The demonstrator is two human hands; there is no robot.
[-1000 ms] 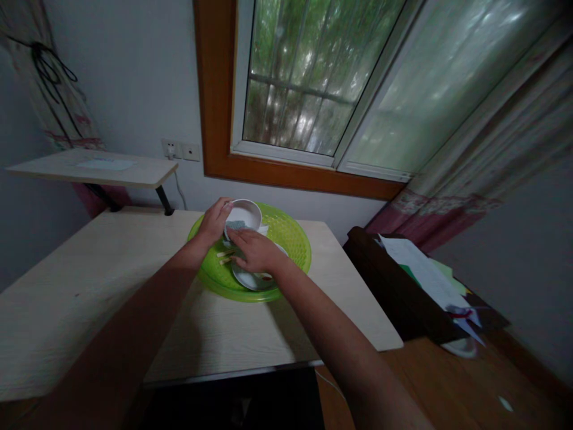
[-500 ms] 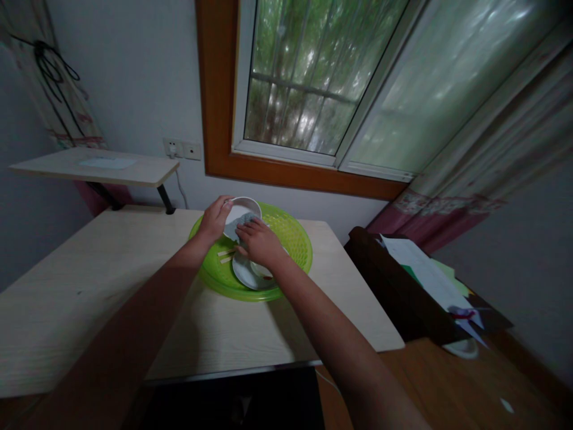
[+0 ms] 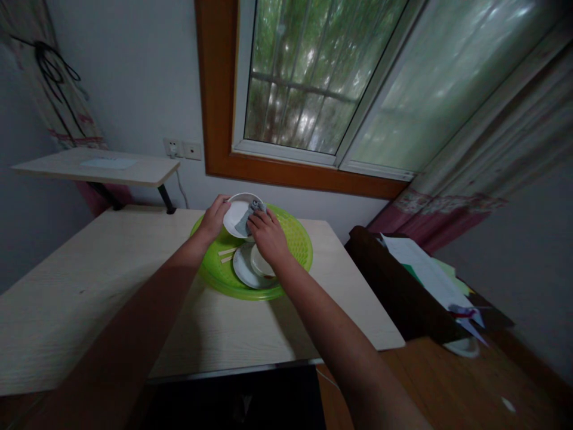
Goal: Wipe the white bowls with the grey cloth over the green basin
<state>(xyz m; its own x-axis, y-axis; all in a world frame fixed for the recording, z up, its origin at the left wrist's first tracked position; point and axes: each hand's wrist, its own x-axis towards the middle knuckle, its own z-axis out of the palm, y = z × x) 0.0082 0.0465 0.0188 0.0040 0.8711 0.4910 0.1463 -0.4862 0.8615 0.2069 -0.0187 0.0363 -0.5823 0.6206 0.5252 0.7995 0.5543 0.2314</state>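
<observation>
My left hand (image 3: pixel 214 215) grips the left rim of a white bowl (image 3: pixel 234 215), tilted toward me above a round green basket (image 3: pixel 293 239) on the wooden table (image 3: pixel 89 286). My right hand (image 3: pixel 267 233) is closed on a grey cloth (image 3: pixel 250 214) and presses it inside the bowl near its right rim. In the basket below lie a white plate (image 3: pixel 243 272), a smaller white dish (image 3: pixel 258 264) and a pair of wooden chopsticks (image 3: pixel 227 255).
A small raised shelf (image 3: pixel 98 168) stands at the table's far left, with wall sockets (image 3: pixel 181 149) behind. A dark side table (image 3: pixel 403 286) with papers (image 3: pixel 425 272) is on the right. A window (image 3: pixel 313 83) and curtain (image 3: pixel 483 155) lie beyond.
My right hand has carried the cloth up from below the bowl's front rim into the bowl, toward its right rim. The bowl has tipped a little more toward me.
</observation>
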